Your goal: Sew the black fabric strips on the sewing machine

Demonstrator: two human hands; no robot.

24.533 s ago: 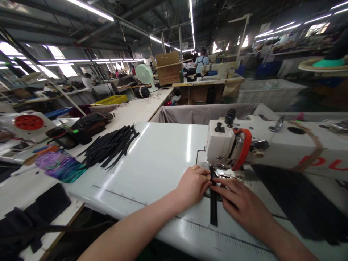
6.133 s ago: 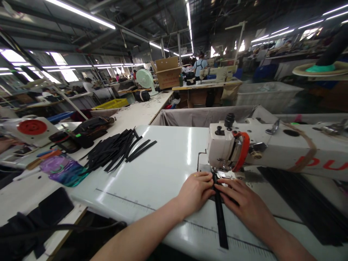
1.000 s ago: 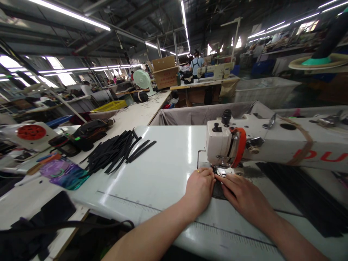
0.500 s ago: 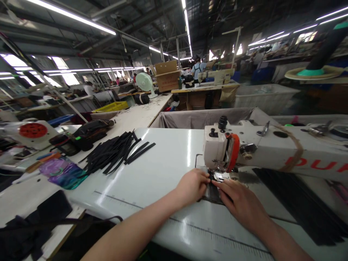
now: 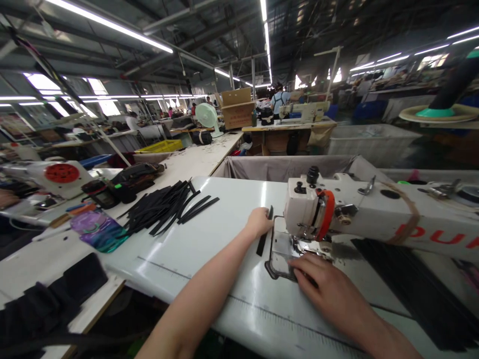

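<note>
Left hand [image 5: 259, 223]: closed, it gripped a narrow, flat black strip [image 5: 262, 245].
Strip ends: showed beyond and below that hand, just left of the shiny metal plate [image 5: 280, 248].
Right hand [image 5: 324, 284]: lay half-curled, fingertips at the plate, before the white sewing machine [image 5: 304, 207]; any grip could not be told.

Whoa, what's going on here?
A person is working at a white sewing machine. Their left hand holds a short black strip just left of the machine's metal plate. Their right hand is at the plate's near edge, with no strip visible in it. More black strips lie in a pile farther left.
</note>
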